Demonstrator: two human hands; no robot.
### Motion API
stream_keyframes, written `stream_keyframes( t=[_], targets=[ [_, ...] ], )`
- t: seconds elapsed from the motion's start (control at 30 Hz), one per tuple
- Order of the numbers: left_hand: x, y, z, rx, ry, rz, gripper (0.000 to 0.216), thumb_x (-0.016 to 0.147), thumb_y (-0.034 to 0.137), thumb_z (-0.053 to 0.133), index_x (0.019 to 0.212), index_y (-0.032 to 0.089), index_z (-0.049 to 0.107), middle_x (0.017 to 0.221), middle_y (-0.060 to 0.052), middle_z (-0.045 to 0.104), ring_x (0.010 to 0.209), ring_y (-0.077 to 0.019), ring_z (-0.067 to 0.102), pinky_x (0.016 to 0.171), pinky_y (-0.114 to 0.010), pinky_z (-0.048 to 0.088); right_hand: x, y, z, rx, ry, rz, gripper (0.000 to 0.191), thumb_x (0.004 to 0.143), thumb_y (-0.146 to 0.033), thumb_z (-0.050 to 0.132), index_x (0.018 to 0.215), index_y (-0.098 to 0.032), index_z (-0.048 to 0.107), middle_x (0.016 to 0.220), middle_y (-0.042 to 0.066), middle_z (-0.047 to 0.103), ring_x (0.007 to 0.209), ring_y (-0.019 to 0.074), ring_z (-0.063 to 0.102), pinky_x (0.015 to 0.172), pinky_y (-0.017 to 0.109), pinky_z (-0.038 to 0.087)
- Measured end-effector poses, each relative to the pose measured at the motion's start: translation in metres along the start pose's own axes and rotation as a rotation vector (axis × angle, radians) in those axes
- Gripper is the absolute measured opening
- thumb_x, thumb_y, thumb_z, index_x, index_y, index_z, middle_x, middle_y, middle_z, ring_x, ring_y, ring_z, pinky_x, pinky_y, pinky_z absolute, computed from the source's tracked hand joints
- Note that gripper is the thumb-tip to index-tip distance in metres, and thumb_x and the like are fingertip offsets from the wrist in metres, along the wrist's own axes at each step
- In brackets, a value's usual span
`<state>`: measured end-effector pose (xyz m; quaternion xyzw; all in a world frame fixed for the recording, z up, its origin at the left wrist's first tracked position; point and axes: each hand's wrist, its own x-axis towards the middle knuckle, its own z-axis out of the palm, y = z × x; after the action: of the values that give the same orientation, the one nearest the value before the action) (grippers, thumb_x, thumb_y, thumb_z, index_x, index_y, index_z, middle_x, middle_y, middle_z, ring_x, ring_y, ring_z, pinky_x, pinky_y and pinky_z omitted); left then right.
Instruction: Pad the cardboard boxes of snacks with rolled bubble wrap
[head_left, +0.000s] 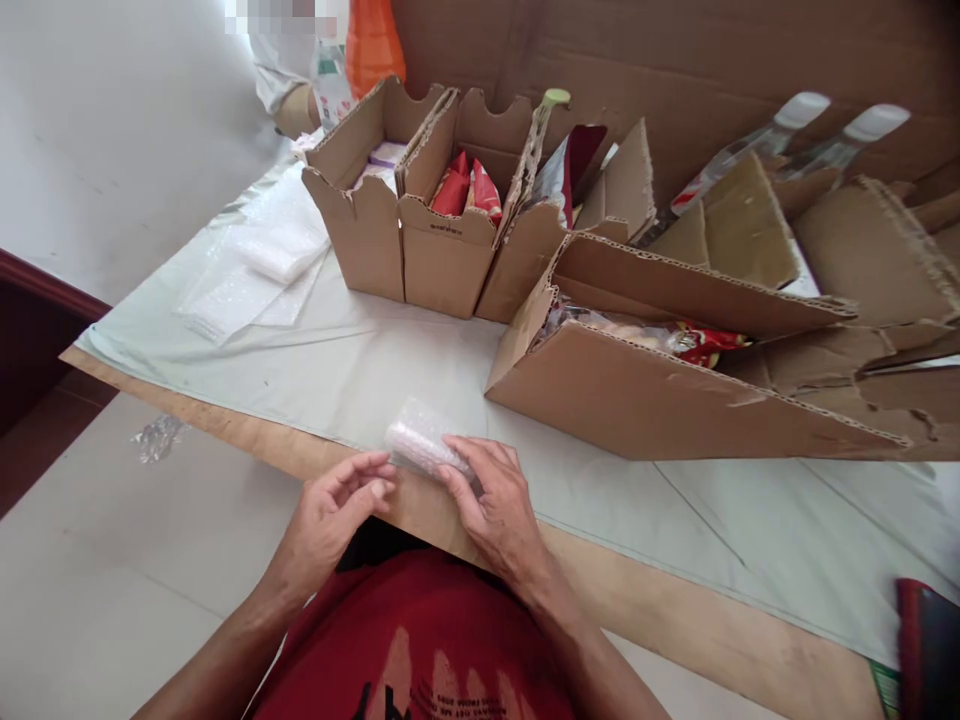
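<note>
A small item wrapped in clear bubble wrap (418,445) lies at the near edge of the table. My right hand (495,505) rests on its right end, fingers curled over it and holding it. My left hand (334,510) sits just left of the bundle, fingers bent and loosely pinched near its lower left corner, touching or almost touching the wrap. Whether the left hand grips anything is unclear.
Open cardboard boxes (442,240) with red packets stand at the back, a long box (660,390) to the right. Loose bubble-wrap sheets (247,275) lie at the left. A pale sheet (360,370) covers the table. Another person's arm (289,100) shows far behind.
</note>
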<state>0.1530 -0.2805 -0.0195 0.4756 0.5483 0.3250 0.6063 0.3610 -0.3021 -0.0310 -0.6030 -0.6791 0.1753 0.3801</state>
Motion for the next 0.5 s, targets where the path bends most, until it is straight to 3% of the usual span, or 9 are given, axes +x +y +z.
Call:
stream_keyframes(
  t=[0.1,0.2,0.3,0.4,0.43,0.5],
  targets=[
    [0.002,0.0,0.015,-0.231,-0.199,-0.069,0.044,0.084,0.041,0.075,0.119,0.017,0.069,0.115,-0.01,0.076,0.111,-0.0262,0.07,0.097,-0.038,0.057,-0.015,-0.013,-0.005,0.119,-0.059,0.1,0.02,0.101,-0.028,0.056,0.117,-0.025,0.067,0.105,0.004,0.075,0.098,0.0209,0.065,0.088,0.036,0.051],
    [0.007,0.003,0.029,-0.276,-0.214,-0.006,0.043,0.082,0.039,0.073,0.118,0.017,0.068,0.109,-0.009,0.077,0.108,-0.0263,0.071,0.098,-0.04,0.056,-0.028,-0.017,-0.013,0.104,-0.035,0.114,0.019,0.101,-0.03,0.054,0.115,-0.025,0.067,0.108,0.005,0.072,0.103,0.0224,0.065,0.092,0.038,0.05],
    [0.005,0.012,0.038,-0.059,-0.271,0.089,0.035,0.085,0.03,0.066,0.118,0.019,0.067,0.105,-0.007,0.076,0.099,-0.0239,0.071,0.089,-0.036,0.058,-0.035,-0.012,-0.03,0.09,0.016,0.153,0.037,0.096,-0.04,0.061,0.13,-0.024,0.06,0.128,0.011,0.065,0.115,0.0265,0.063,0.099,0.043,0.05],
    [0.001,0.02,0.045,0.257,-0.382,0.282,0.028,0.084,0.016,0.06,0.109,0.024,0.068,0.1,-0.003,0.071,0.091,-0.0188,0.068,0.082,-0.03,0.056,-0.037,-0.011,-0.052,0.197,-0.078,0.221,0.066,0.088,-0.043,0.072,0.145,-0.023,0.047,0.136,0.012,0.062,0.112,0.0243,0.065,0.096,0.039,0.054],
    [0.0,0.021,0.048,0.331,-0.419,0.352,0.027,0.084,0.013,0.06,0.107,0.025,0.068,0.098,-0.002,0.07,0.088,-0.0177,0.067,0.08,-0.028,0.055,-0.037,-0.012,-0.059,0.227,-0.118,0.231,0.064,0.086,-0.039,0.074,0.143,-0.024,0.049,0.131,0.01,0.066,0.108,0.0227,0.066,0.094,0.037,0.054],
    [0.0,0.023,0.054,0.43,-0.482,0.454,0.024,0.086,0.012,0.058,0.103,0.026,0.066,0.094,0.0,0.067,0.084,-0.0161,0.066,0.075,-0.026,0.055,-0.035,-0.013,-0.071,0.248,-0.169,0.234,0.041,0.087,-0.03,0.073,0.126,-0.026,0.061,0.114,0.003,0.072,0.099,0.0199,0.068,0.09,0.034,0.053]
  ],
)
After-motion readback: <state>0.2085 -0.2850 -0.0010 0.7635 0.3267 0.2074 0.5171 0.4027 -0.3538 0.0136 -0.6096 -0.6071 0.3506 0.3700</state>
